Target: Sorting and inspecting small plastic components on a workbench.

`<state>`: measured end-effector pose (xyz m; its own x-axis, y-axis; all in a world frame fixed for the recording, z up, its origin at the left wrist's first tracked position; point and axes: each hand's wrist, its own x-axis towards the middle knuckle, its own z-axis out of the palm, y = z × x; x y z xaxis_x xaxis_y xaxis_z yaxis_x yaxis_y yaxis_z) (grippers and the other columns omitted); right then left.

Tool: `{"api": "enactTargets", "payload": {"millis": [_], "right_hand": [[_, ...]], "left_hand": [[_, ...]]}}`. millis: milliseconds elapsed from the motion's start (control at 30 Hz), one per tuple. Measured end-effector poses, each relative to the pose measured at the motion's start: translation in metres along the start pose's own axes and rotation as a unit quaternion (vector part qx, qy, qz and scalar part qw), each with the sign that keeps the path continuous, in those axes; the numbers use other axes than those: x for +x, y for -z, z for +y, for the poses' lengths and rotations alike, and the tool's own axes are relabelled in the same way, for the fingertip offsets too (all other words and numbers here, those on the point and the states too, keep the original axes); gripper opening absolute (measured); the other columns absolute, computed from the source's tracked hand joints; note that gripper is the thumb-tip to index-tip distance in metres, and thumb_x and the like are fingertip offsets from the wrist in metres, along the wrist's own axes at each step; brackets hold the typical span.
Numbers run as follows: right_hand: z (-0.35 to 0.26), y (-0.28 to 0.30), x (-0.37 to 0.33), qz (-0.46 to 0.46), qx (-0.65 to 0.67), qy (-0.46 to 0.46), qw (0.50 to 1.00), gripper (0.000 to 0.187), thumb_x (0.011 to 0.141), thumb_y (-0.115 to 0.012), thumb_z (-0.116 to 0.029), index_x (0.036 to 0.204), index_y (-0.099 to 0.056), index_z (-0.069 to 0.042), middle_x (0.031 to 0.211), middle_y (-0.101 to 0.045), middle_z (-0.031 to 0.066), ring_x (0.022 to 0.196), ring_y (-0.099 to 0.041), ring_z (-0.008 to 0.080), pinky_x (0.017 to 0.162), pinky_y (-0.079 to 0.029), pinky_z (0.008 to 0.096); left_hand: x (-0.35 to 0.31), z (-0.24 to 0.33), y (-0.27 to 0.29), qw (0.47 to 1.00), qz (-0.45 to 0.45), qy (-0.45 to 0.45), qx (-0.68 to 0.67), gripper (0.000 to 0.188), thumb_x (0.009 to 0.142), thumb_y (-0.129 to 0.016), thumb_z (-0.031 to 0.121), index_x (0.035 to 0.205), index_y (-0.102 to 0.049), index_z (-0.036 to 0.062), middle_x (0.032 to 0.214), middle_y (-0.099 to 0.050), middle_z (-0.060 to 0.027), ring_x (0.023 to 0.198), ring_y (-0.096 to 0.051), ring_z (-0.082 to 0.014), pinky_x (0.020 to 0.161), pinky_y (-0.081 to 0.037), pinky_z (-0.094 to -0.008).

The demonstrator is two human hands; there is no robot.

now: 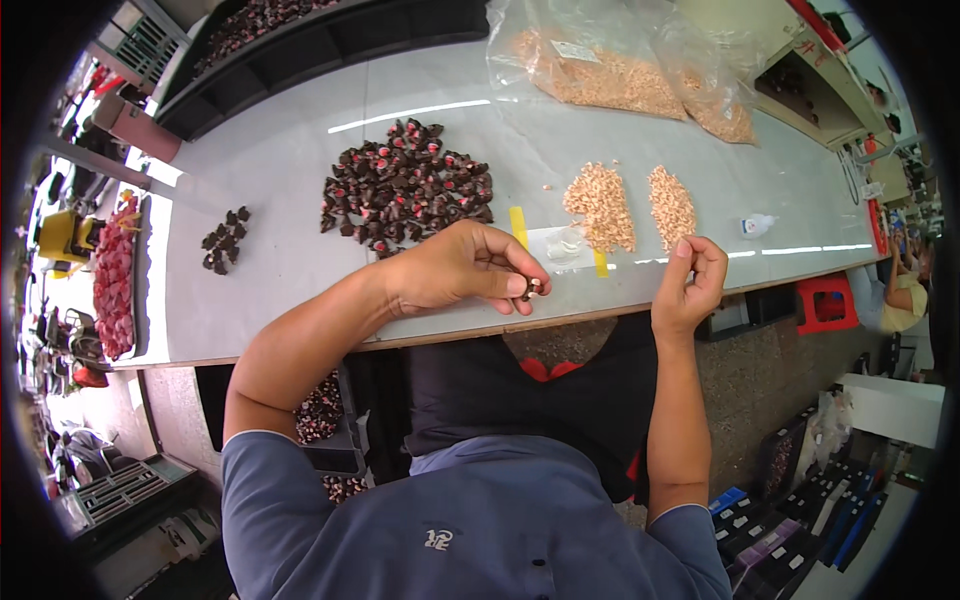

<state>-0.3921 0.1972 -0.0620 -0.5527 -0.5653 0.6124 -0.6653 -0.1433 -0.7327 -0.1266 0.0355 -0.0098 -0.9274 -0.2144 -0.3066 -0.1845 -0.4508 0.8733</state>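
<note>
My left hand (462,270) is closed over the table's near edge, pinching a small dark piece (532,289) with pale bits on it between thumb and fingers. To the right, my right hand (692,283) has its thumb and forefinger pressed together; whatever they hold is too small to make out. Its fingertips are at the near end of a narrow pile of small beige pieces (671,205). A wider beige pile (602,205) lies left of that one. Beyond my left hand spreads a large heap of dark brown pieces (405,185), many showing pink or red spots.
A small dark cluster (224,240) lies at the left. Clear bags of beige pieces (615,80) rest at the back, near a black tray (330,45). A clear round dish (566,245) sits between yellow tape strips. A small white bottle (757,225) lies right.
</note>
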Motion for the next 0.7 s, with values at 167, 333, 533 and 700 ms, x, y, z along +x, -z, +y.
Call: {"api": "enactTargets", "payload": {"millis": [167, 333, 533, 700], "right_hand": [[0.008, 0.007, -0.003, -0.023, -0.054, 0.016, 0.998, 0.013, 0.100, -0.061, -0.009, 0.105, -0.060, 0.002, 0.087, -0.065, 0.0042, 0.075, -0.057, 0.0087, 0.067, -0.045, 0.0239], [0.011, 0.001, 0.001, 0.004, -0.012, 0.023, 1.000, 0.009, 0.098, -0.062, -0.008, 0.102, -0.061, 0.001, 0.077, -0.063, 0.0025, 0.062, -0.053, 0.0078, 0.057, -0.043, 0.0242], [0.002, -0.002, 0.002, -0.023, -0.018, 0.015, 0.999, 0.010, 0.099, -0.061, -0.009, 0.101, -0.061, 0.001, 0.077, -0.059, 0.0012, 0.065, -0.050, 0.0070, 0.060, -0.042, 0.0243], [0.008, 0.001, 0.002, -0.031, -0.029, 0.020, 0.999, 0.010, 0.099, -0.062, -0.009, 0.101, -0.061, 0.001, 0.076, -0.059, 0.0006, 0.064, -0.049, 0.0068, 0.058, -0.041, 0.0237]], "left_hand": [[0.004, 0.009, 0.007, 0.996, -0.002, -0.080, 0.028, 0.033, 0.094, -0.071, 0.010, 0.124, -0.063, -0.0026, 0.114, -0.069, -0.0124, 0.093, -0.070, -0.0162, 0.076, -0.056, -0.0270], [-0.031, 0.034, 0.021, 0.860, 0.300, -0.249, 0.330, 0.032, 0.094, -0.069, 0.010, 0.124, -0.066, 0.0005, 0.111, -0.070, -0.0093, 0.103, -0.065, -0.0169, 0.082, -0.053, -0.0298], [-0.129, 0.020, 0.113, 0.481, 0.543, -0.188, 0.662, 0.032, 0.087, -0.070, 0.009, 0.118, -0.066, 0.0033, 0.105, -0.070, -0.0122, 0.112, -0.060, -0.0334, 0.097, -0.046, -0.0439], [-0.177, -0.002, 0.141, 0.417, 0.548, -0.086, 0.720, 0.034, 0.085, -0.070, 0.008, 0.119, -0.066, 0.0040, 0.104, -0.070, -0.0120, 0.120, -0.058, -0.0342, 0.100, -0.045, -0.0462]]}}
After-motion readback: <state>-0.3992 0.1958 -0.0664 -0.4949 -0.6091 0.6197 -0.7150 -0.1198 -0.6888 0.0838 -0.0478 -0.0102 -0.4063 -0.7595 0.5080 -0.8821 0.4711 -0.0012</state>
